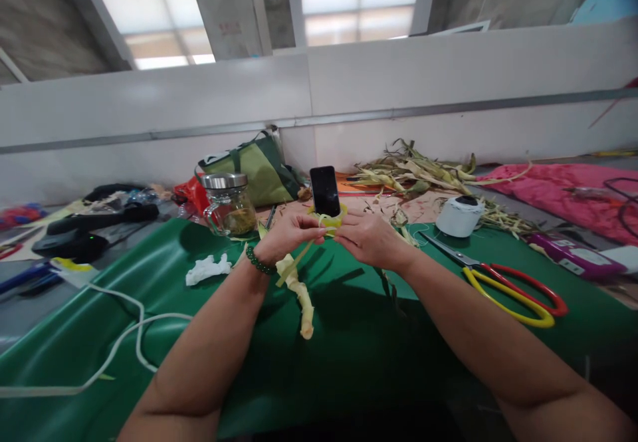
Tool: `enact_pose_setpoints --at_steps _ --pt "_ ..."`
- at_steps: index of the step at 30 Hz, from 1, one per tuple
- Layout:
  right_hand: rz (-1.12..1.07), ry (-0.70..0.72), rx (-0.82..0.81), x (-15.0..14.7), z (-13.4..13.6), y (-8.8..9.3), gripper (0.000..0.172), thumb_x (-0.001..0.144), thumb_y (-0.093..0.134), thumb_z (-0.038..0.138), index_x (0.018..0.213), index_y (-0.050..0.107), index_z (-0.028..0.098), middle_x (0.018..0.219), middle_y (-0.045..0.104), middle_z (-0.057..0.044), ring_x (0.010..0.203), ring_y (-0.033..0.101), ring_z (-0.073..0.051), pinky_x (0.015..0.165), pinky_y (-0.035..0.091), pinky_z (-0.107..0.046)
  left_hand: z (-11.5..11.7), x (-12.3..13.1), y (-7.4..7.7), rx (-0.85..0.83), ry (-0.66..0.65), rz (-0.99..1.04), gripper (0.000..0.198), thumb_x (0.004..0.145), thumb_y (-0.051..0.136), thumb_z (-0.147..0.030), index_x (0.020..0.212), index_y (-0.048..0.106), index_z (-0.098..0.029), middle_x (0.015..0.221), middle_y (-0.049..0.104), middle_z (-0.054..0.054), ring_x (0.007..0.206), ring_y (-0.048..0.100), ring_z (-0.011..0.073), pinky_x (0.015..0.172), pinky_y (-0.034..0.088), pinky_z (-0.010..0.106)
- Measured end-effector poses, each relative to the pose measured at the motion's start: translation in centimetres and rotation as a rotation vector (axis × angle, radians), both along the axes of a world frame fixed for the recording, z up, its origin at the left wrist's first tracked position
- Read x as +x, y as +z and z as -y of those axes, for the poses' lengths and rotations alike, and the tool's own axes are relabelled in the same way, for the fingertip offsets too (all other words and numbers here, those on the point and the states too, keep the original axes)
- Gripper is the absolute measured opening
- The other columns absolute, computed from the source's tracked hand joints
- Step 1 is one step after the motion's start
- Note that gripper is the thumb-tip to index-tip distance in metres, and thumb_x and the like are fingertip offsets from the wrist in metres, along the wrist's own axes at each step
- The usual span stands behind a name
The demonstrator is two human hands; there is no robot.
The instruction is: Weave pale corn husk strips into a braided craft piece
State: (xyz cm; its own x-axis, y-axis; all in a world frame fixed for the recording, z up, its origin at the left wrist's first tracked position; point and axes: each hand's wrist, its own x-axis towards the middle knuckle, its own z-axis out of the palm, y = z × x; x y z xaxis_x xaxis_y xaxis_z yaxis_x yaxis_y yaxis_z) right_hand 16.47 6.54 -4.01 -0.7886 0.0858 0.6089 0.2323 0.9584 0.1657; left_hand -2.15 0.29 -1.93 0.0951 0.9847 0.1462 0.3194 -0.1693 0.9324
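Note:
My left hand (293, 234), with a green bead bracelet (259, 262) at its wrist, pinches a pale green husk strip (301, 254). Opposite it, my right hand (371, 239) has its fingers closed on the same strip, and the fingertips of both hands nearly meet. Below my left hand, a pale, knobbly twisted husk piece (303, 299) extends toward me over the green cloth (349, 355). Just behind the hands stands a dark-screened phone (325, 191) in a yellow holder (343, 212). How the strip runs between my fingertips is too small to make out.
Scissors (473, 264) with red and yellow handles and a white thread spool (459, 217) lie to the right. Dried husks (419, 171) are heaped behind. On the left are a glass jar (234, 213), crumpled tissue (208, 270), a white cable (122, 335) and a green bag (266, 169).

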Motion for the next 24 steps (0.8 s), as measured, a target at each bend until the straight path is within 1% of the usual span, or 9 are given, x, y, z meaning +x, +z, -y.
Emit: enact_pose_setpoints --at_steps 4,7,10,12,14,16,18,21,24 --pt "-0.001 -0.062 -0.011 0.1 -0.6 -0.3 0.029 0.092 0.045 0.024 0.072 0.064 0.015 0.074 0.061 -0.007 0.077 0.051 -0.017 0.069 0.038 -0.028 -0.3 -0.1 -0.4 -0.070 0.026 0.108 0.023 0.059 0.078 -0.036 0.061 0.070 -0.014 0.058 0.068 0.004 0.054 0.056 0.0115 0.056 0.043 0.024" --pt "-0.171 -0.122 -0.051 0.2 -0.4 -0.3 0.026 0.091 0.048 0.030 0.076 0.065 0.016 0.071 0.061 -0.005 0.074 0.052 -0.016 0.067 0.036 -0.027 -0.3 0.0 -0.5 -0.116 0.062 0.267 0.031 0.060 0.078 -0.040 0.070 0.071 -0.012 0.067 0.071 0.008 0.062 0.062 0.0141 0.061 0.047 0.025" --pt "-0.340 -0.157 -0.153 -0.1 0.7 -0.4 0.038 0.091 0.046 0.038 0.063 0.061 0.016 0.058 0.058 -0.003 0.060 0.049 -0.013 0.060 0.033 -0.025 -0.3 0.4 -0.7 -0.070 0.109 0.344 0.029 0.058 0.080 -0.034 0.072 0.068 -0.012 0.071 0.070 0.005 0.064 0.062 0.0117 0.061 0.046 0.022" --pt "-0.327 -0.181 -0.261 -0.7 1.4 -0.7 0.040 0.089 0.049 0.043 0.061 0.060 0.016 0.056 0.058 -0.002 0.054 0.048 -0.011 0.056 0.031 -0.025 -0.4 1.0 -0.9 -0.016 0.136 0.393 0.026 0.056 0.081 -0.028 0.069 0.065 -0.012 0.068 0.068 0.002 0.061 0.060 0.0093 0.059 0.044 0.020" --pt "-0.235 -0.228 -0.367 -1.6 1.8 -1.2 0.031 0.083 0.057 0.044 0.069 0.064 0.017 0.061 0.062 -0.001 0.054 0.050 -0.011 0.055 0.030 -0.023 -0.5 1.7 -1.3 0.039 0.153 0.459 0.026 0.056 0.080 -0.027 0.067 0.062 -0.013 0.065 0.065 0.000 0.059 0.058 0.0088 0.058 0.044 0.020" --pt "-0.151 -0.308 -0.417 -2.4 2.0 -1.9 0.023 0.084 0.058 0.036 0.072 0.065 0.017 0.064 0.064 -0.002 0.054 0.051 -0.012 0.054 0.029 -0.023 -0.7 2.4 -1.8 0.058 0.159 0.538 0.026 0.056 0.080 -0.027 0.069 0.061 -0.014 0.067 0.065 -0.001 0.061 0.059 0.0085 0.058 0.043 0.020" --pt "-0.099 -0.330 -0.433 -2.8 2.0 -2.2 0.024 0.086 0.053 0.030 0.070 0.065 0.017 0.063 0.064 -0.002 0.053 0.049 -0.012 0.052 0.028 -0.024 -0.8 2.8 -2.1 0.046 0.148 0.600 0.028 0.057 0.079 -0.029 0.075 0.064 -0.014 0.069 0.066 0.000 0.063 0.059 0.0092 0.058 0.043 0.020" --pt "-0.139 -0.239 -0.416 -2.2 2.0 -1.8 0.034 0.087 0.051 0.034 0.059 0.061 0.017 0.055 0.058 -0.001 0.049 0.044 -0.010 0.051 0.026 -0.024 -0.9 3.0 -2.2 0.067 0.144 0.555 0.027 0.061 0.075 -0.035 0.075 0.066 -0.014 0.067 0.066 0.001 0.062 0.058 0.0106 0.059 0.044 0.022" --pt "-0.367 -0.195 -0.416 -0.9 1.7 -0.7 0.046 0.088 0.047 0.041 0.049 0.053 0.016 0.048 0.048 0.001 0.047 0.038 -0.008 0.051 0.027 -0.024 -0.7 2.8 -2.1 0.224 0.191 0.339 0.020 0.067 0.070 -0.034 0.067 0.067 -0.014 0.063 0.064 0.001 0.060 0.056 0.0114 0.059 0.044 0.023"
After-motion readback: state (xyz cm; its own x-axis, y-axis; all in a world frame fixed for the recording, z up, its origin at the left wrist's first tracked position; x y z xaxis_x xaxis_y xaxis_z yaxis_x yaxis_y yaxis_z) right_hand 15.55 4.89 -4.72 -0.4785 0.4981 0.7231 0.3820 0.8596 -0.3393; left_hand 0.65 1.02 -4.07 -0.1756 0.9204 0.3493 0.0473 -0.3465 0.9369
